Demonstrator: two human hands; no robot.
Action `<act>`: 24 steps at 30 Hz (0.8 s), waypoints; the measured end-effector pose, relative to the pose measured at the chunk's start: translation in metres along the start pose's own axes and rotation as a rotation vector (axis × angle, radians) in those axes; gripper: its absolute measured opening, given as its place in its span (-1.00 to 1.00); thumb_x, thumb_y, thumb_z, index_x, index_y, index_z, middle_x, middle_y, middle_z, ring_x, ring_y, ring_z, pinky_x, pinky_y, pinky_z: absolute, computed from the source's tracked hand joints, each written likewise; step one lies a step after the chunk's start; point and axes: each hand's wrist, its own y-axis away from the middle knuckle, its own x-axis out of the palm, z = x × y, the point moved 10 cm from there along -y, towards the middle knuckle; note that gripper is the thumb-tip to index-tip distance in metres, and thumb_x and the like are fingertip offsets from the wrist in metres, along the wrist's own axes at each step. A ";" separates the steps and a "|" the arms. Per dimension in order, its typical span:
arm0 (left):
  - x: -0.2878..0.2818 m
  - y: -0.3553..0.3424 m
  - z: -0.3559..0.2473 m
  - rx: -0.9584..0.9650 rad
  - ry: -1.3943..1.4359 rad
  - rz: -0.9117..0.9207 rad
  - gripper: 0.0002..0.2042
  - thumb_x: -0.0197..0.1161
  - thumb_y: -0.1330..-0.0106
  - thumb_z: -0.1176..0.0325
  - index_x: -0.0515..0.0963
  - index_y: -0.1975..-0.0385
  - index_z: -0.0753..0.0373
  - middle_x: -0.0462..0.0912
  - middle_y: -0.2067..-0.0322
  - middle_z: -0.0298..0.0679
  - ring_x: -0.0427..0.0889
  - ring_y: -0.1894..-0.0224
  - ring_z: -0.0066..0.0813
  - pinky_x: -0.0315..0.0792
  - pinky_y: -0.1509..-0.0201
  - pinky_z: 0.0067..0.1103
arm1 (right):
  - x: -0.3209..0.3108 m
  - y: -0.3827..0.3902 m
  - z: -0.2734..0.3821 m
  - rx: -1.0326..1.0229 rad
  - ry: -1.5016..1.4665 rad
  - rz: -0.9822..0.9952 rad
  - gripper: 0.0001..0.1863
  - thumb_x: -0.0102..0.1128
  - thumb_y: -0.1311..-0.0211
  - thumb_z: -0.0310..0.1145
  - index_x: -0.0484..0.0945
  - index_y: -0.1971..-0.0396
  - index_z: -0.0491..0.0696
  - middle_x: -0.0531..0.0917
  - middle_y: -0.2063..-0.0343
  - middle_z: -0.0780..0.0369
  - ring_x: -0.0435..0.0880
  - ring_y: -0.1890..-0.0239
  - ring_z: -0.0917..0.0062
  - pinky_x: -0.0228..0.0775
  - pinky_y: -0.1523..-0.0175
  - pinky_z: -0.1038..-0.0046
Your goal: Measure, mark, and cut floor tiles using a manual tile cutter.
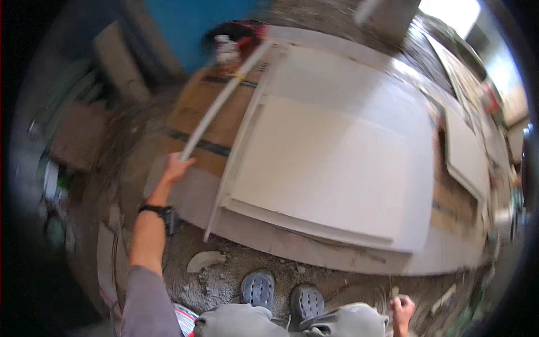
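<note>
My left hand [177,168], with a black watch [159,210] on its wrist, is closed round the near end of a long white strip [216,106]. The strip slants away to the far left edge of a stack of large white boards [337,163]. A second thin white strip [225,178] lies along the left side of the boards. Low on the right is my right hand [402,310], away from the boards, its fingers curled. Whatever it may hold is too small and blurred to make out.
Cardboard [185,121] lies under the boards at the left. A white bottle [226,50] stands beside a red and black thing at the far corner. Another white board [466,151] leans at the right. Rough, dusty ground with scraps [206,260] surrounds my grey clogs [258,289].
</note>
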 end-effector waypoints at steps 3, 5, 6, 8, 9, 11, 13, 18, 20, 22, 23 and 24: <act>0.026 -0.013 0.030 -0.009 0.049 0.079 -0.72 0.37 -0.28 0.19 0.55 0.46 0.29 0.45 0.52 -0.41 0.38 0.43 -0.56 0.35 0.35 -0.43 | 0.016 0.022 0.058 -0.216 0.340 -0.031 -0.78 0.29 -0.24 -0.29 0.65 0.39 -0.17 0.67 0.56 0.13 0.65 0.48 0.39 0.47 0.29 0.36; -0.036 -0.036 0.073 0.000 -0.050 -0.029 -0.67 0.38 -0.30 0.14 0.53 0.52 0.27 0.44 0.52 -0.45 0.35 0.44 -0.60 0.28 0.38 -0.51 | 0.048 0.011 0.041 -0.104 0.341 0.024 -0.74 0.27 -0.22 -0.21 0.66 0.39 -0.14 0.69 0.48 0.04 0.69 0.45 0.28 0.49 0.27 0.31; -0.038 -0.044 0.079 -0.023 -0.192 0.010 -0.67 0.40 -0.30 0.11 0.53 0.47 0.26 0.45 0.50 -0.45 0.35 0.42 -0.62 0.27 0.36 -0.53 | 0.053 0.009 0.048 -0.167 0.363 -0.028 -0.76 0.27 -0.20 -0.24 0.67 0.38 -0.14 0.70 0.48 0.03 0.71 0.42 0.21 0.51 0.25 0.28; 0.005 -0.043 0.062 -0.044 -0.076 0.055 -0.66 0.37 -0.33 0.07 0.56 0.39 0.27 0.46 0.47 -0.46 0.35 0.41 -0.63 0.27 0.35 -0.57 | 0.039 0.008 0.018 -0.053 0.349 -0.069 -0.77 0.25 -0.19 -0.26 0.69 0.36 -0.13 0.72 0.40 0.01 0.74 0.31 0.15 0.54 0.16 0.24; 0.020 -0.039 0.052 -0.033 -0.037 0.036 -0.65 0.37 -0.34 0.06 0.59 0.33 0.29 0.46 0.46 -0.46 0.35 0.41 -0.63 0.28 0.34 -0.57 | 0.030 0.010 0.000 -0.012 0.377 -0.087 -0.78 0.24 -0.19 -0.27 0.69 0.36 -0.13 0.72 0.37 0.01 0.74 0.28 0.14 0.55 0.13 0.22; 0.042 -0.040 0.048 -0.076 -0.056 0.148 -0.60 0.35 -0.35 0.03 0.61 0.24 0.33 0.47 0.46 -0.43 0.35 0.41 -0.62 0.29 0.33 -0.57 | 0.018 0.013 -0.028 -0.004 0.447 -0.162 -0.79 0.22 -0.18 -0.29 0.69 0.35 -0.12 0.72 0.35 0.00 0.73 0.24 0.12 0.54 0.08 0.20; 0.040 -0.049 0.074 -0.133 -0.102 0.209 -0.55 0.34 -0.36 0.00 0.63 0.16 0.38 0.48 0.45 -0.40 0.35 0.40 -0.61 0.30 0.32 -0.56 | 0.020 0.005 -0.048 -0.003 0.487 -0.186 -0.79 0.21 -0.18 -0.30 0.69 0.34 -0.12 0.71 0.30 -0.02 0.70 0.18 0.06 0.53 0.05 0.17; 0.072 -0.020 0.045 -0.038 -0.233 0.124 -0.45 0.30 -0.38 -0.05 0.61 0.04 0.45 0.51 0.43 -0.33 0.37 0.38 -0.58 0.33 0.24 -0.55 | 0.024 -0.018 -0.044 -0.088 0.566 -0.269 -0.81 0.23 -0.23 -0.30 0.67 0.25 -0.08 0.66 0.24 0.03 0.68 0.19 0.05 0.54 0.07 0.15; 0.032 -0.024 0.041 -0.048 -0.283 0.089 -0.46 0.30 -0.38 -0.03 0.61 0.03 0.44 0.52 0.42 -0.34 0.38 0.37 -0.57 0.35 0.22 -0.55 | 0.058 -0.030 0.005 -0.216 0.517 -0.232 -0.83 0.23 -0.25 -0.32 0.66 0.24 -0.07 0.65 0.25 0.05 0.68 0.21 0.07 0.55 0.09 0.17; -0.009 -0.031 0.060 -0.059 -0.270 0.055 -0.50 0.30 -0.38 -0.01 0.62 0.04 0.41 0.54 0.41 -0.32 0.41 0.35 -0.55 0.38 0.18 -0.54 | 0.105 -0.038 0.071 -0.406 0.440 -0.135 -0.82 0.25 -0.24 -0.39 0.63 0.17 -0.07 0.62 0.23 0.07 0.68 0.22 0.09 0.58 0.13 0.21; -0.038 -0.034 0.071 -0.062 -0.233 0.016 -0.52 0.30 -0.38 0.00 0.63 0.05 0.39 0.55 0.41 -0.30 0.43 0.33 -0.53 0.39 0.16 -0.54 | 0.120 -0.038 0.098 -0.440 0.395 -0.096 -0.82 0.25 -0.24 -0.39 0.63 0.17 -0.07 0.62 0.23 0.07 0.68 0.22 0.09 0.58 0.13 0.21; -0.066 -0.038 0.075 -0.029 -0.235 -0.051 -0.54 0.31 -0.36 0.02 0.64 0.08 0.38 0.58 0.42 -0.24 0.47 0.33 -0.50 0.40 0.17 -0.52 | 0.136 -0.040 0.124 -0.510 0.410 -0.092 -0.79 0.24 -0.20 -0.42 0.61 0.15 -0.08 0.60 0.19 0.06 0.67 0.18 0.08 0.59 0.12 0.21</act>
